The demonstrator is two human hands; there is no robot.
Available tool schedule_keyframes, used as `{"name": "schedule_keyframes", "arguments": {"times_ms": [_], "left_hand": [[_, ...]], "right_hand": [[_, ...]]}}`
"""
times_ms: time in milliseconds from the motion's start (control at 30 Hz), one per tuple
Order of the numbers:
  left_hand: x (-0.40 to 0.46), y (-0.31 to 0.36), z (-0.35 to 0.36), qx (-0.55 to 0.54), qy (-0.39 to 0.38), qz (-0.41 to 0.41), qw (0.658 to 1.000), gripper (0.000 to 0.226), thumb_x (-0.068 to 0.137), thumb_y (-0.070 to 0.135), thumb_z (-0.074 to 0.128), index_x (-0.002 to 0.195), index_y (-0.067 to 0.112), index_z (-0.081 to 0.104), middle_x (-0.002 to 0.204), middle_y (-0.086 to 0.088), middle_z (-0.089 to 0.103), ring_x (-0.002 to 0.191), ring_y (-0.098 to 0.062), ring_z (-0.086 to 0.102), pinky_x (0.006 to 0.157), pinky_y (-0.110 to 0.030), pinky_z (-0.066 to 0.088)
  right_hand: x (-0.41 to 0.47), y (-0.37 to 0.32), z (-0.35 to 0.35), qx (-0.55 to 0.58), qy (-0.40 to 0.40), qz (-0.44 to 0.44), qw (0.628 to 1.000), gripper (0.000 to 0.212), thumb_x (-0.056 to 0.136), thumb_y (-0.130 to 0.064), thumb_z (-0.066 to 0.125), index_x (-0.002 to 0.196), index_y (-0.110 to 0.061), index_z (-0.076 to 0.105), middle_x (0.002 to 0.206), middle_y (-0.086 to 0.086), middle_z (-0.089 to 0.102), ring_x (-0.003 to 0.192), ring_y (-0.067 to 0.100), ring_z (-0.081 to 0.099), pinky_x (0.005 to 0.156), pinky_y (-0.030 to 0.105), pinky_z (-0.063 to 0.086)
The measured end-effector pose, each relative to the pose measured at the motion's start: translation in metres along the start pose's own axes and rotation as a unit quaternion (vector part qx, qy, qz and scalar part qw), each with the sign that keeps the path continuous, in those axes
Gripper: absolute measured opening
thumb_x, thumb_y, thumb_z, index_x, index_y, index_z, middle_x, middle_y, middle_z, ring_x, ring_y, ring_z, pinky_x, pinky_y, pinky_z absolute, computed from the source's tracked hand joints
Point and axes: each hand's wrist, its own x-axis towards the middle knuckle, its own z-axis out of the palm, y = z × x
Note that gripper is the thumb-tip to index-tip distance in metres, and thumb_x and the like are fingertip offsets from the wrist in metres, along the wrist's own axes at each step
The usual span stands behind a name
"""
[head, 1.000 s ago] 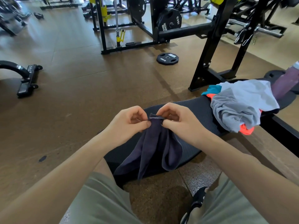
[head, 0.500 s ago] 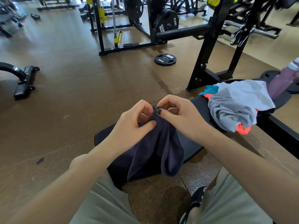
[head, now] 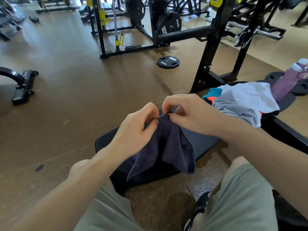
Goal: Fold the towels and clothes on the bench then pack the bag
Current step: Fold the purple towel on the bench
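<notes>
Head view. I have both hands raised over the near end of the bench (head: 200, 142), set close together. My left hand (head: 133, 129) and my right hand (head: 188, 112) each pinch the top edge of the dark navy towel (head: 168, 147), fingers curled onto the hem at adjoining points. The towel hangs from this shared grip in two loose folds, its lower part draping over the bench pad toward my knees. Farther along the bench, to my right, lies an unfolded heap of clothes (head: 241, 104): grey and white on top, teal and orange beneath. A purple water bottle (head: 290, 80) stands tilted just beyond the heap. A 10 kg weight plate (head: 168, 61) lies flat on the brown floor (head: 75, 97), well apart from the bench.
</notes>
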Motion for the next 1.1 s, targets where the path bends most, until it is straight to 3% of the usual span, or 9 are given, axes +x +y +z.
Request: {"name": "schedule_keyframes", "arguments": {"times_ms": [267, 433, 700, 933, 1000, 1100], "left_hand": [[0.003, 0.004, 0.001, -0.024, -0.003, -0.003, 1.000, 0.017, 0.093, 0.005, 0.061, 0.097, 0.021, 0.060, 0.087, 0.013, 0.066, 0.089, -0.011, 0.065, 0.081, -0.031, 0.053], [0.001, 0.002, 0.003, -0.011, -0.016, 0.009, 1.000, 0.018, 0.093, 0.005, 0.063, 0.101, 0.021, 0.064, 0.091, 0.012, 0.068, 0.093, -0.010, 0.066, 0.085, -0.036, 0.053], [-0.004, -0.006, 0.008, -0.004, -0.025, 0.006, 1.000, 0.018, 0.089, 0.014, 0.068, 0.099, 0.026, 0.059, 0.092, 0.015, 0.067, 0.094, -0.009, 0.065, 0.084, -0.038, 0.054], [-0.026, -0.026, 0.033, 0.070, -0.060, 0.003, 0.996, 0.013, 0.090, 0.034, 0.064, 0.088, 0.034, 0.051, 0.088, 0.016, 0.057, 0.085, -0.008, 0.058, 0.073, -0.035, 0.050], [-0.030, -0.032, 0.041, 0.127, -0.064, 0.007, 0.990, 0.009, 0.095, 0.038, 0.059, 0.093, 0.030, 0.057, 0.090, 0.014, 0.055, 0.084, -0.010, 0.056, 0.070, -0.030, 0.047], [-0.038, -0.053, 0.049, 0.209, -0.085, 0.028, 0.974, 0.023, 0.100, 0.038, 0.052, 0.098, 0.022, 0.068, 0.091, 0.010, 0.056, 0.081, -0.014, 0.059, 0.068, -0.024, 0.040]], "right_hand": [[-0.001, 0.003, -0.005, -0.091, -0.061, -0.029, 0.994, 0.018, 0.083, -0.002, 0.063, 0.094, -0.017, 0.065, 0.086, -0.003, 0.061, 0.078, 0.008, 0.054, 0.070, 0.021, 0.043], [-0.001, 0.004, -0.007, -0.083, -0.074, -0.006, 0.994, 0.026, 0.084, -0.002, 0.061, 0.100, -0.020, 0.068, 0.090, -0.004, 0.064, 0.080, 0.008, 0.057, 0.074, 0.027, 0.047], [0.000, 0.004, -0.009, -0.047, -0.050, 0.031, 0.997, 0.016, 0.086, -0.007, 0.066, 0.093, -0.020, 0.070, 0.082, -0.011, 0.067, 0.079, 0.007, 0.062, 0.069, 0.016, 0.048], [0.005, -0.001, -0.019, -0.038, -0.042, 0.033, 0.998, 0.018, 0.087, -0.006, 0.065, 0.091, -0.023, 0.071, 0.086, -0.012, 0.068, 0.080, 0.007, 0.066, 0.071, 0.017, 0.052], [0.006, 0.000, -0.022, -0.048, -0.043, 0.030, 0.997, 0.018, 0.088, -0.007, 0.065, 0.091, -0.024, 0.071, 0.088, -0.013, 0.068, 0.082, 0.007, 0.066, 0.072, 0.017, 0.053], [0.007, 0.004, -0.028, -0.071, -0.006, 0.027, 0.997, 0.020, 0.085, -0.005, 0.064, 0.087, -0.024, 0.071, 0.085, -0.012, 0.067, 0.077, 0.006, 0.064, 0.068, 0.018, 0.052]]}}
